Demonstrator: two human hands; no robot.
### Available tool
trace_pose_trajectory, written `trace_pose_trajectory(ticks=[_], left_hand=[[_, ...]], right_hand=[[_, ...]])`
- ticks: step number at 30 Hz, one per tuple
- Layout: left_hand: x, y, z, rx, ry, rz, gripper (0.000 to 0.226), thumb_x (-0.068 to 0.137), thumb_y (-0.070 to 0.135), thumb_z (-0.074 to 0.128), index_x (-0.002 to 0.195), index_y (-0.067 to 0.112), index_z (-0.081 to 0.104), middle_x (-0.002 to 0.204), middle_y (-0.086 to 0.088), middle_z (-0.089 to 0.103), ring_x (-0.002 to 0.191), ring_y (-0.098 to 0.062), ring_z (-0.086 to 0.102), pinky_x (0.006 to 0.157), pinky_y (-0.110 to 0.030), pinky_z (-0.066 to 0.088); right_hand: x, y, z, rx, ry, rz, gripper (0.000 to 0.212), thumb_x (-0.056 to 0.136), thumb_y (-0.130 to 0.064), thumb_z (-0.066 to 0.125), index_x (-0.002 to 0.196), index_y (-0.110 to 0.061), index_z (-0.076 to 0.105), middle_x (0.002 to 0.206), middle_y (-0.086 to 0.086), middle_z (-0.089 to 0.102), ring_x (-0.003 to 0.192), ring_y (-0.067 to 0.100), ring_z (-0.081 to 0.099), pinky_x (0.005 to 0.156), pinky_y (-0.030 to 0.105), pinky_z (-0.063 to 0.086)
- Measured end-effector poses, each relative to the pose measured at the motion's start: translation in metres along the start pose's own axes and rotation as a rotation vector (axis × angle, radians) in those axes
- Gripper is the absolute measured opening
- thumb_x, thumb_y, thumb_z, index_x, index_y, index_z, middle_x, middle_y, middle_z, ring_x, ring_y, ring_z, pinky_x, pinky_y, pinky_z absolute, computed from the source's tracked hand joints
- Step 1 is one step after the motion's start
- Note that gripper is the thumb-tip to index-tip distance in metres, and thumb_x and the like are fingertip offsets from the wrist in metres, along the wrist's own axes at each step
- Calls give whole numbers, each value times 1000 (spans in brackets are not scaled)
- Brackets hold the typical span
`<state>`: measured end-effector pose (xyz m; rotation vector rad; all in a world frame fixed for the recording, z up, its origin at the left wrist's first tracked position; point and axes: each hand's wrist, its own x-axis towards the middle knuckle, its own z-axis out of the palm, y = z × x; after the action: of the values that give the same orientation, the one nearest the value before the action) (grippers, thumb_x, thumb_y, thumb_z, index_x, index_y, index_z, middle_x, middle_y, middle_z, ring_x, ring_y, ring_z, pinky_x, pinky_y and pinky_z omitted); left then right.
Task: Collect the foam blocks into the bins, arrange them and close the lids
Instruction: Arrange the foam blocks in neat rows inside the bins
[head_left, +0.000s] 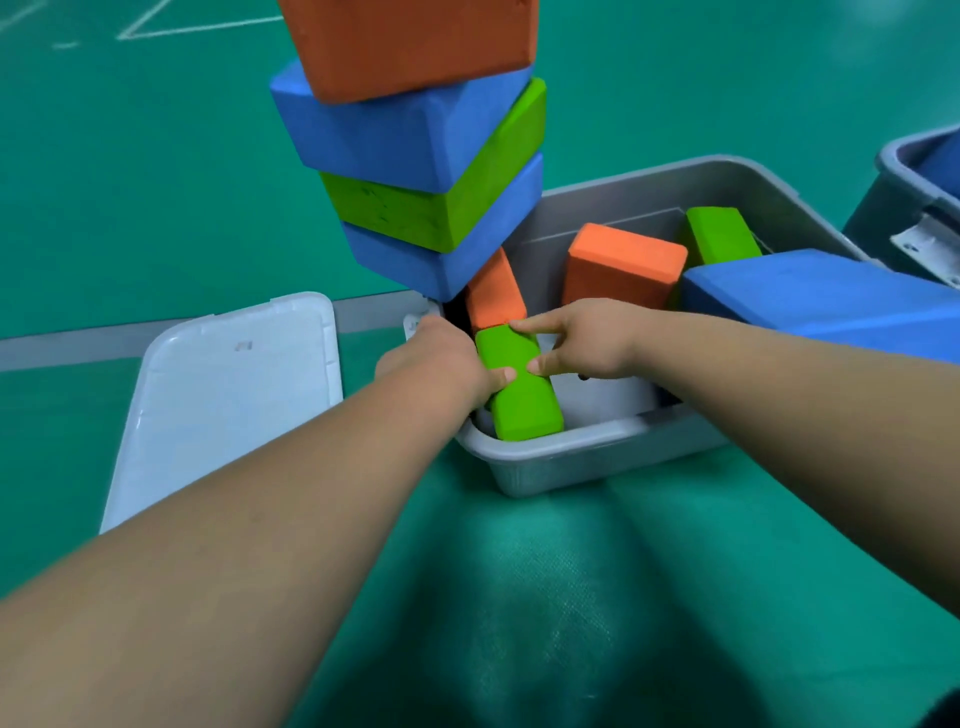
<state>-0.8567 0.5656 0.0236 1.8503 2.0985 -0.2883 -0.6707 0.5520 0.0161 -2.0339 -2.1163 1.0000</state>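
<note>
Where the green sports floor (156, 182) spreads out, painted with white lines and crossed by a grey band (78, 343), an open grey bin (571, 457) sits on it. A white lid (223, 405) lies flat on the floor just left of the bin; the small mark on it is too small to read. A leaning stack of foam blocks (415, 156) rises at the bin's far left corner: orange on top, then blue, green, blue. A second bin (893, 197) shows at the right edge. A blue block (821, 296) lies across the first bin's right rim. Inside, an orange block (623, 265) stands near the middle, a second orange block (496, 291) leans by the left wall, and a far green block (719, 234) stands toward the back. In the near left corner sits the green block (524, 405). The left hand (441, 358) holds it, thumb on its top and the other fingers hidden. The right hand (592, 343) pinches it with forefinger and thumb spread apart.
</note>
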Motion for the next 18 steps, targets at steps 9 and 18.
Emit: trace_pose_trajectory(ticks=[9,18], left_hand=[[-15,16,-7,136,391,314,43,93,32,64,129,15,48,131,-10,51,121,-33,56,93,-43,48],[3,7,3,186,61,677,72,91,62,63,142,15,45,139,-9,46,128,-33,46,108,-48,43]], right_hand=[[11,26,-39,-203,552,222,40,90,-30,64,127,-16,66,130,17,57,119,38,55,98,40,47],[31,42,-24,-360,362,480,61,92,-25,52,149,-8,38,156,18,33,143,40,33,116,48,33]])
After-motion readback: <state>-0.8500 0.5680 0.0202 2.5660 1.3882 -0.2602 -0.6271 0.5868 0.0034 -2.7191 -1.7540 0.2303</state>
